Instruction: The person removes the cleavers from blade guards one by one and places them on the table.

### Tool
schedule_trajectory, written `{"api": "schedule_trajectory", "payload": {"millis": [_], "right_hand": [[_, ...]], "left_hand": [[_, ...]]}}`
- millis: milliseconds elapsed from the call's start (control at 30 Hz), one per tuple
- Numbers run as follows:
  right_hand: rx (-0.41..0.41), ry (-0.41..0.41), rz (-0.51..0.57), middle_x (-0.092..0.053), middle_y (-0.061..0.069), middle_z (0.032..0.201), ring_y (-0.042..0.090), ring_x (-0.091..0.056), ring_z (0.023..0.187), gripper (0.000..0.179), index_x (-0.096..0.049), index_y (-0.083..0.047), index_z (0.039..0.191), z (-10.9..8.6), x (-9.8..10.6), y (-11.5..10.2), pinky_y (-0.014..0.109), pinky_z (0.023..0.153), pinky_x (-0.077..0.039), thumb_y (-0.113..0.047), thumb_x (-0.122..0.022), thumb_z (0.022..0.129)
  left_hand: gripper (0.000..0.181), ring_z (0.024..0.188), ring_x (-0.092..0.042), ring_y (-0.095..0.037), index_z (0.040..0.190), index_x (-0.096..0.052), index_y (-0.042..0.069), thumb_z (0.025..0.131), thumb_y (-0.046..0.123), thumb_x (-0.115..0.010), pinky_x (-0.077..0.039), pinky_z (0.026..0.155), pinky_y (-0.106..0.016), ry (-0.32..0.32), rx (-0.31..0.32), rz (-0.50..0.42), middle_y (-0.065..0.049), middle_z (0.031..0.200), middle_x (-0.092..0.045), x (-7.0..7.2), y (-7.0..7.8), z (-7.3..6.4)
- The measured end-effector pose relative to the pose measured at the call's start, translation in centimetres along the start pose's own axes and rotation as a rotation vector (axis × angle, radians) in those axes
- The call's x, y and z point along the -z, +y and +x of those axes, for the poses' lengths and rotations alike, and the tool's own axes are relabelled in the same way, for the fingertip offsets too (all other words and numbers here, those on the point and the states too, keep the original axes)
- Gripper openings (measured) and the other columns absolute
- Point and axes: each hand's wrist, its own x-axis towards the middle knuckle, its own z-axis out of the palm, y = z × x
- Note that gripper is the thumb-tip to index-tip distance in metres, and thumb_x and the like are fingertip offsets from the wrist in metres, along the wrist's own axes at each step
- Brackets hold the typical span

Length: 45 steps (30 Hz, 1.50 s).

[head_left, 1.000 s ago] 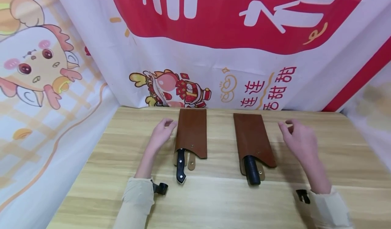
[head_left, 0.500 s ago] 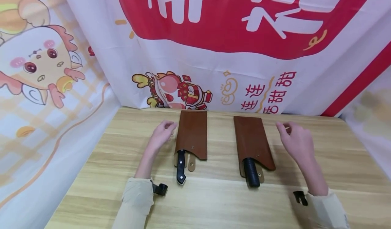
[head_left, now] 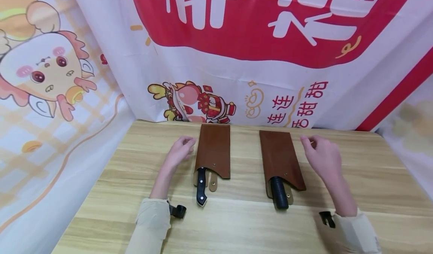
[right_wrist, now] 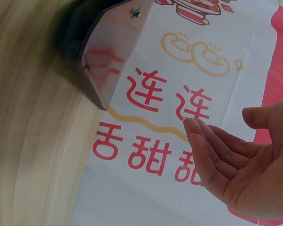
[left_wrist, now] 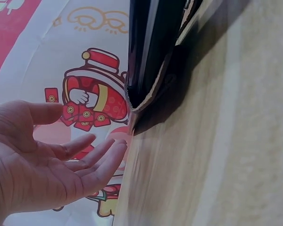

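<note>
Two brown leather knife sheaths lie side by side on the wooden table. From the left sheath (head_left: 214, 146) sticks a black riveted knife handle (head_left: 201, 186), pointing toward me. Out of the right sheath (head_left: 280, 154) comes a thicker, rounded black handle (head_left: 279, 193). Both blades are hidden inside the leather. My left hand (head_left: 180, 150) is just left of the left sheath, fingers relaxed and holding nothing. To the right of the other sheath hovers my right hand (head_left: 323, 156), its palm bare in the right wrist view and its fingers loosely bent.
Each sheath has a snap strap at its mouth, such as the left strap (head_left: 213, 182). A printed cloth (head_left: 250, 66) hangs behind the table's (head_left: 243, 227) back edge, and another cloth (head_left: 44, 133) hangs at the left. Black wrist mounts sit at both cuffs.
My right hand has drifted slightly left, toward the right sheath. The left hand stays nearly in place. The head view has tilted slightly; both sheaths lie as before.
</note>
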Motion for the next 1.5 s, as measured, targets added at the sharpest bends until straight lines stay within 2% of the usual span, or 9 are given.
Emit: {"api": "schedule_trajectory", "payload": {"millis": [233,367,533,767,1033,1500], "right_hand": [[0.012,-0.014,0.024,-0.072,0.024,0.089,0.040,-0.065,0.083,0.053,-0.070,0.012,0.113,0.1,-0.5,-1.1,0.053,0.072,-0.051,-0.038,-0.050,0.109],[0.040,0.004,0.033,-0.072,0.025,0.089,0.043,-0.066,0.086,0.050,-0.072,0.011,0.110,0.2,-0.8,-1.8,0.056,0.075,-0.050,-0.034,-0.052,0.108],[0.052,0.003,0.039,-0.072,0.026,0.089,0.044,-0.066,0.084,0.052,-0.072,0.012,0.108,0.2,-1.4,-2.4,0.056,0.073,-0.050,-0.037,-0.054,0.108],[0.060,-0.021,0.045,-0.071,0.023,0.086,0.041,-0.065,0.081,0.050,-0.072,0.010,0.105,0.1,-2.1,-2.8,0.054,0.071,-0.051,-0.037,-0.054,0.108],[0.047,-0.077,0.073,-0.072,0.027,0.100,0.044,-0.065,0.095,0.052,-0.072,0.008,0.111,0.0,-3.1,-4.4,0.057,0.082,-0.052,-0.040,-0.052,0.109],[0.079,-0.095,0.084,-0.074,0.024,0.100,0.045,-0.067,0.099,0.047,-0.073,0.007,0.110,-0.1,-4.7,-6.9,0.058,0.089,-0.052,-0.037,-0.055,0.108]], "left_hand": [[0.054,0.126,-0.056,-0.042,0.148,-0.045,-0.005,0.109,0.032,-0.052,-0.052,0.101,-0.051,-0.010,0.018,-0.009,-0.028,0.142,-0.051,0.1,-0.1,0.0],[0.055,0.127,-0.055,-0.042,0.149,-0.044,-0.005,0.109,0.032,-0.052,-0.051,0.102,-0.052,-0.020,0.022,-0.015,-0.028,0.143,-0.050,0.2,-0.2,0.0],[0.056,0.128,-0.054,-0.042,0.149,-0.044,-0.005,0.109,0.033,-0.052,-0.050,0.104,-0.052,-0.027,0.022,-0.023,-0.028,0.144,-0.050,0.2,-0.2,0.0],[0.052,0.126,-0.055,-0.042,0.147,-0.046,-0.005,0.109,0.031,-0.052,-0.050,0.104,-0.052,-0.025,0.022,-0.018,-0.028,0.143,-0.051,0.0,-0.2,0.1],[0.053,0.127,-0.055,-0.042,0.146,-0.047,-0.005,0.109,0.032,-0.052,-0.049,0.105,-0.051,-0.038,0.031,-0.019,-0.028,0.143,-0.051,0.0,-0.5,0.1],[0.054,0.130,-0.054,-0.044,0.146,-0.045,-0.006,0.109,0.032,-0.052,-0.049,0.105,-0.053,-0.046,0.047,-0.034,-0.029,0.145,-0.050,-0.1,-0.8,0.3]]}}
